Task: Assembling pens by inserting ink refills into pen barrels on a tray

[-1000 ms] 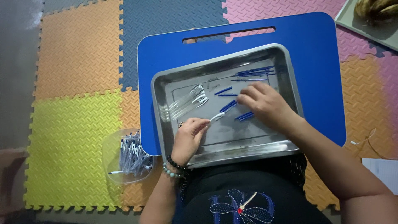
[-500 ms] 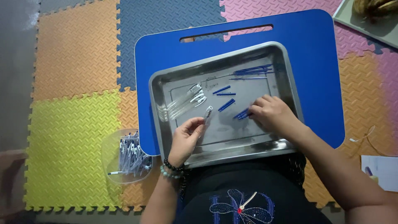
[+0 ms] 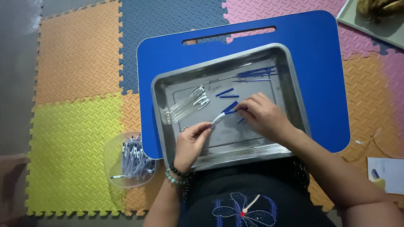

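A steel tray (image 3: 290,84) lies on a blue lap board (image 3: 320,50). My left hand (image 3: 191,141) pinches the white end of a pen piece (image 3: 219,118) over the tray's middle. My right hand (image 3: 263,115) grips a small blue cap (image 3: 230,107) at that piece's other end, so the two parts meet. Clear pen barrels (image 3: 185,105) lie in a loose heap at the tray's left. Thin blue refills (image 3: 254,73) are bundled at the tray's far right corner, and two loose blue caps (image 3: 225,93) lie between them and my hands.
A clear plastic bowl (image 3: 111,151) with several assembled pens stands on the coloured foam mat (image 3: 71,126) to the left of my lap. A grey tray (image 3: 370,25) with brownish things sits at the top right. A paper (image 3: 387,172) lies at the right.
My right hand has moved left from the blue caps to meet the left hand, and a blue cap now sits against the white piece held by the left hand.
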